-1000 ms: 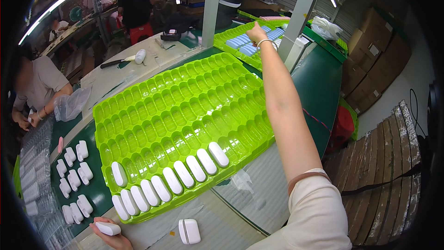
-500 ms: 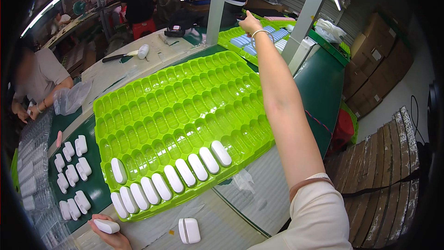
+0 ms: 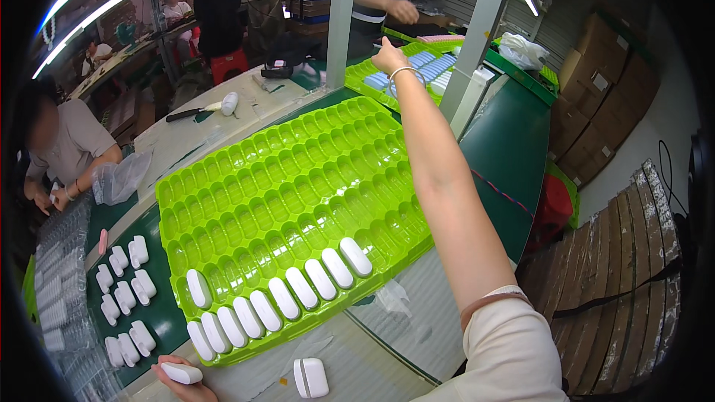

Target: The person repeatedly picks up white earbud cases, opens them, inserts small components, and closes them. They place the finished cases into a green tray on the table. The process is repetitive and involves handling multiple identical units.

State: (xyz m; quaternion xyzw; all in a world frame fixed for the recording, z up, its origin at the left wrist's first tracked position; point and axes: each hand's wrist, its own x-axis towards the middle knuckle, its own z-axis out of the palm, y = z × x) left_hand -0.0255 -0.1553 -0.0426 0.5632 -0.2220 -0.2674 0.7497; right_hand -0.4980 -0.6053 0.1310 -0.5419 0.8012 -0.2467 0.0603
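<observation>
Low on the left, my left hand (image 3: 182, 388) is closed around a white earbud case (image 3: 182, 373). My right arm reaches far forward, and my right hand (image 3: 389, 59) hovers near a second green tray (image 3: 355, 83) holding blue and white pieces. One finger is stretched out, and nothing shows in that hand. Between my arms lies a large bright green plastic tray (image 3: 287, 171) with rows of oval pockets. White earbud cases (image 3: 266, 311) stand along its near row, with one gap, and a single case (image 3: 198, 288) sits in the row behind. Another white case (image 3: 310, 377) lies on the near tabletop.
Several white pieces (image 3: 125, 296) stand in groups left of the tray. Beyond it lies a dark-handled tool with a white head (image 3: 229, 103). A metal post (image 3: 344, 26) rises behind. Co-workers are at the left and far side. Cardboard boxes (image 3: 607, 97) are stacked right.
My right hand has shifted slightly left and lower in the picture, still outstretched. A co-worker's arm now shows beyond it. My left hand keeps the case.
</observation>
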